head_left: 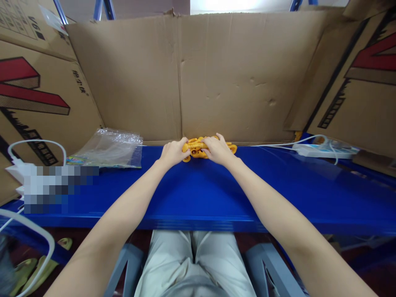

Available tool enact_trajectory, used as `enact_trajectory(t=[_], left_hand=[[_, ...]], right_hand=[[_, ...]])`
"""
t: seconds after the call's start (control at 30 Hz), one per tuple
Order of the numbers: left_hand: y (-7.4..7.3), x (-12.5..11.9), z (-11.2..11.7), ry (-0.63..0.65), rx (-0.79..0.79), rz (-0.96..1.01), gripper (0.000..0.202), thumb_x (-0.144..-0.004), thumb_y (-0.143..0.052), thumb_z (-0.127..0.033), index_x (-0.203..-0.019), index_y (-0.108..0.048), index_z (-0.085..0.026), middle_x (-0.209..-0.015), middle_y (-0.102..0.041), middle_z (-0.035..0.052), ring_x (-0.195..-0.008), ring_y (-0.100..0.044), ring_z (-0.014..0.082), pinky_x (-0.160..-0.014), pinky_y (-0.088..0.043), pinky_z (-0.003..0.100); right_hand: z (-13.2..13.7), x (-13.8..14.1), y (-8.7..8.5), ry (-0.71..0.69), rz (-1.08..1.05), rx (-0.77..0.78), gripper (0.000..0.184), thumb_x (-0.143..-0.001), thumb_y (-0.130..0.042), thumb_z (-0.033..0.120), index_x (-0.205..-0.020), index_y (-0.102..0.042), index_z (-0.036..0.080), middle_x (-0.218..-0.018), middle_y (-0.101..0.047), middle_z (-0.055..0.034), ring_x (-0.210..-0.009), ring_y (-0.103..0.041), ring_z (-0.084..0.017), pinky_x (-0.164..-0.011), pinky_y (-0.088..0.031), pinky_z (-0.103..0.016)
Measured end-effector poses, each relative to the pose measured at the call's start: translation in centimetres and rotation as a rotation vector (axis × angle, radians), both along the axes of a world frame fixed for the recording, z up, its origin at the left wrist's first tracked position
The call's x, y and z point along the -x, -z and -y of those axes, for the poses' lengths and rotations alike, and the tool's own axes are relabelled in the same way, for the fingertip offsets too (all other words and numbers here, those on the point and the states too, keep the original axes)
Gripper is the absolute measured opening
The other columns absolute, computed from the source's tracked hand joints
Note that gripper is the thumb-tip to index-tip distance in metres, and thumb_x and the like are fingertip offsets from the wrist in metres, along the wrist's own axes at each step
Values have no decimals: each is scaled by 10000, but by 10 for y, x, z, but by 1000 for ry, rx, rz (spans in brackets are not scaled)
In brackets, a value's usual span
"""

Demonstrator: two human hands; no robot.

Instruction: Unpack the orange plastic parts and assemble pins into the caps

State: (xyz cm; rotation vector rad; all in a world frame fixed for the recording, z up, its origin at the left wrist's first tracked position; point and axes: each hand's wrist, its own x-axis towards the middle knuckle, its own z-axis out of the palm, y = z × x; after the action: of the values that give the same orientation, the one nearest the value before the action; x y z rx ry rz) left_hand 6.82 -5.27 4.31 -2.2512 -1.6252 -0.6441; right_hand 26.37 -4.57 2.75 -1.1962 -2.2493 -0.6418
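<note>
A small yellow-orange plastic toy (198, 147) with round wheel-like parts lies at the far side of the blue table (198, 194), close to the cardboard wall. My left hand (173, 152) grips its left end with curled fingers. My right hand (219, 149) is closed over its right half, and a wheel sticks out past that hand on the right. Both arms reach straight forward across the table.
A cardboard wall (235, 74) backs the table, with printed boxes on both sides. A clear plastic bag (108, 149) lies at the left. A white power strip (324, 150) with cables sits at the right; a white charger and cable (21, 169) at the left edge.
</note>
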Motion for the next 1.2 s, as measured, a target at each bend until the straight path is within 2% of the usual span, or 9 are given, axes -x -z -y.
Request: enact_trajectory(t=[0.3, 0.73, 0.97, 1.2], left_hand=[[2, 3, -8, -88, 20, -55, 371, -859, -426, -307, -1195, -563, -234, -910, -707, 91, -877, -671, 253, -757, -485, 338], [6, 17, -19, -156, 31, 115, 375, -857, -419, -205, -1219, -514, -226, -901, -701, 67, -913, -660, 226, -792, -474, 316], [8, 39, -27, -265, 29, 96, 404, -895, -345, -208, -1276, -482, -216, -973, -692, 119, -936, -655, 263, -796, -467, 348], [16, 76, -49, -388, 68, 75, 425, -890, -315, -200, -1280, -483, -212, -1008, -678, 159, -925, -651, 302, -767, -473, 382]], right_hand=[[-1, 0, 0, -38, -22, -41, 195, -864, -466, 179, -1036, -555, 157, -1023, -664, -118, -979, -582, -256, -1028, -242, -478], [5, 5, -4, -117, -32, -17, 203, -886, -486, 250, -1046, -587, 176, -998, -674, -101, -955, -592, -234, -1039, -243, -473], [3, 4, -3, -90, -62, 13, 226, -885, -494, 263, -1066, -595, 174, -1016, -679, -102, -966, -600, -236, -1043, -247, -473], [-5, -1, 2, -71, -108, 33, 253, -866, -509, 235, -1093, -603, 172, -1080, -673, -116, -1023, -598, -252, -1039, -253, -488]])
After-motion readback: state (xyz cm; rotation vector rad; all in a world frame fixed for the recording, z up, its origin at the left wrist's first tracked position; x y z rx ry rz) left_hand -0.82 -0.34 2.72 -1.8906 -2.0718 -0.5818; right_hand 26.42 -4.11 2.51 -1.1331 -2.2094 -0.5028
